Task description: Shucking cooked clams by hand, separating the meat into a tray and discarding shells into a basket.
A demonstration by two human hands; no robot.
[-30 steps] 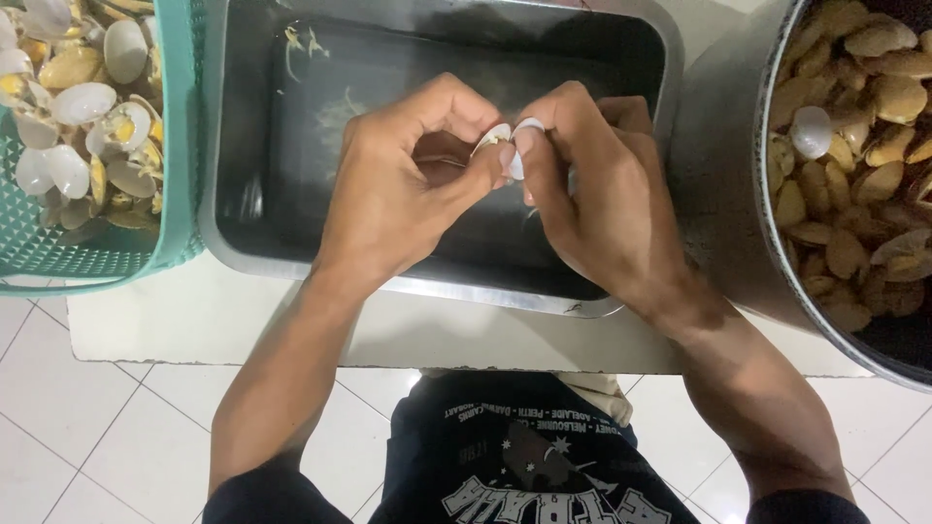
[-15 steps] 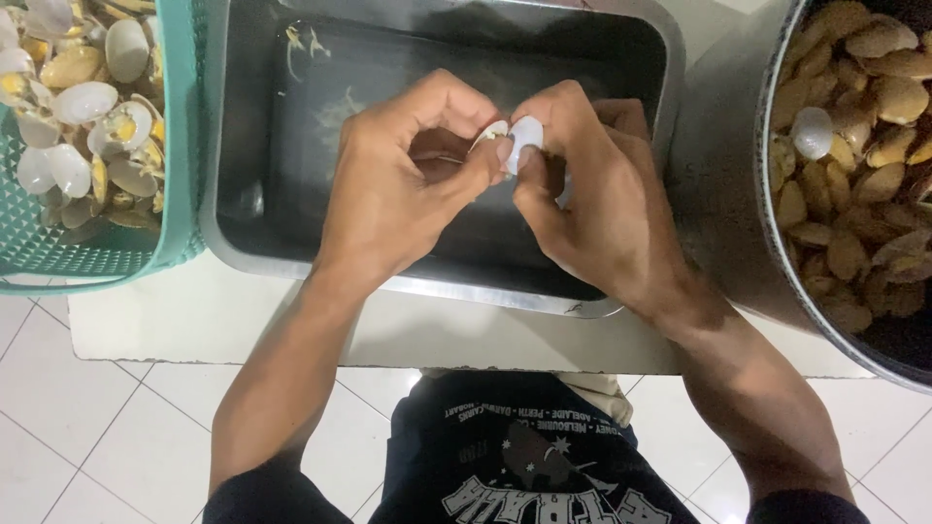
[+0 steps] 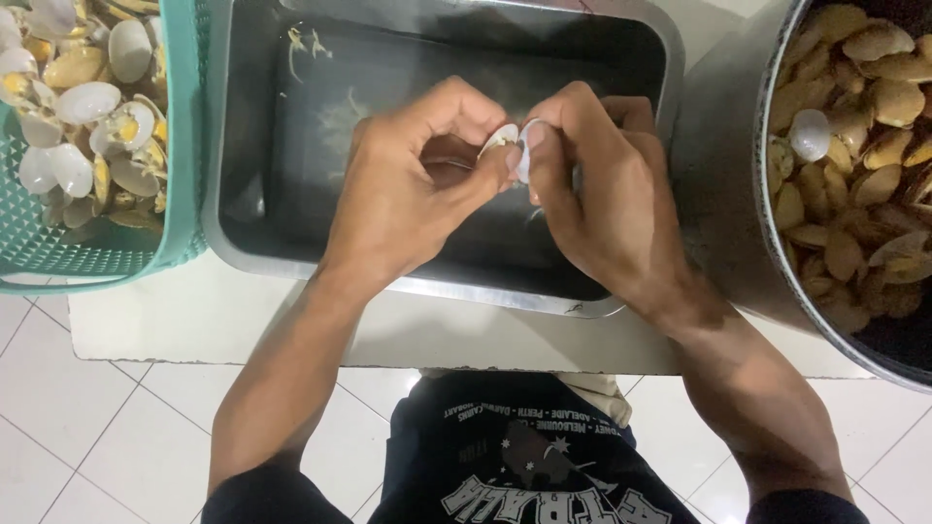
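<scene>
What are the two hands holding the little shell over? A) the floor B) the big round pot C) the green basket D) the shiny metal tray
D: both the left hand and the right hand pinch the clam shell above the metal tray, which sits between the green basket and the pot.

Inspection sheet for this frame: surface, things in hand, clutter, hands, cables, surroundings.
Surface: pale slab carrying the containers, above a white tiled floor.
Things in hand: one small clam, its two shell halves pinched apart over the metal tray; the tray's dark bottom holds a few pale scraps.
Clutter: teal basket at the person's left with opened white shells; large round pot at the right full of tan clams.
Hands: left hand and right hand both grip the clam with thumb and fingertips.
Cables: nothing seen.
Surroundings: the person's dark printed shirt below; no other people seen.
</scene>
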